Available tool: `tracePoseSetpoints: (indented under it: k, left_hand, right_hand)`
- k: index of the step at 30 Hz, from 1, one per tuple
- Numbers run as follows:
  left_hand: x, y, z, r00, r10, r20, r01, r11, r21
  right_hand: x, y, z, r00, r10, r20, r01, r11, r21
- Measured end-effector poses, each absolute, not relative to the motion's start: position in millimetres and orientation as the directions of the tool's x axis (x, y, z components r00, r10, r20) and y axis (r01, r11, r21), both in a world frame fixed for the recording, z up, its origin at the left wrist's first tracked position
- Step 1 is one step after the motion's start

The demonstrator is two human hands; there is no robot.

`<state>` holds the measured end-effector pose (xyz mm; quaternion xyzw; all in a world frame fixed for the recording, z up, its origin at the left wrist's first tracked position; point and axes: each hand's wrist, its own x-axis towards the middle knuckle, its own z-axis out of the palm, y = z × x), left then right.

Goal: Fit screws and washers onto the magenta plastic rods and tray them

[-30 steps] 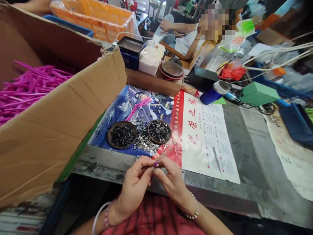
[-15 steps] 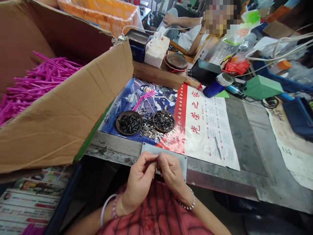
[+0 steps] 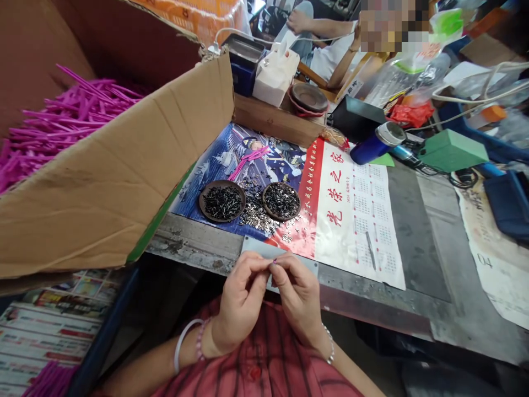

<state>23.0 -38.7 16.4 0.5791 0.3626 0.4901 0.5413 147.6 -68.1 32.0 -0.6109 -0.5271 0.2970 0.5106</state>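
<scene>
My left hand (image 3: 244,295) and my right hand (image 3: 298,289) meet at the fingertips over a small grey plate (image 3: 252,244) on the table's front edge. Both are closed in a pinch. A tiny magenta tip (image 3: 274,261) shows between the right thumb and forefinger; the rest of it is hidden. What the left fingers hold, I cannot make out. Beyond the hands sit a left round dish of small black pins (image 3: 222,202) and a right dish of small dark parts (image 3: 281,200). Small metal washers (image 3: 258,216) lie loose between them. Several magenta sticks (image 3: 250,160) rest behind the dishes.
A large cardboard box (image 3: 165,143) of magenta sticks (image 3: 74,113) stands at left. A calendar poster (image 3: 351,220) covers the table, with tweezers (image 3: 371,251) on it. A blue flask (image 3: 378,143) lies behind. Another person (image 3: 330,63) sits across the table.
The hands stay pinched together, and the right hand has turned slightly, its fingertips higher. The magenta tip now shows between the fingers. The camera view has shifted a little.
</scene>
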Motion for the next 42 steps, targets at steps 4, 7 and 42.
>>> tracePoseSetpoints:
  k: [4, 7, 42]
  left_hand:
    - [23, -38, 15, 0.249, 0.953, 0.173, -0.109, -0.15, 0.983]
    - [23, -37, 15, 0.263, 0.944, 0.201, -0.118, -0.175, 0.978]
    - [36, -59, 4, 0.288, 0.945, 0.157, -0.19, -0.104, 0.976]
  right_hand:
    - [149, -68, 34, 0.295, 0.936, 0.189, 0.349, 0.079, -0.934]
    - [152, -70, 38, 0.249, 0.935, 0.254, 0.438, 0.125, -0.89]
    - [151, -69, 5, 0.255, 0.777, 0.576, 0.771, 0.196, -0.606]
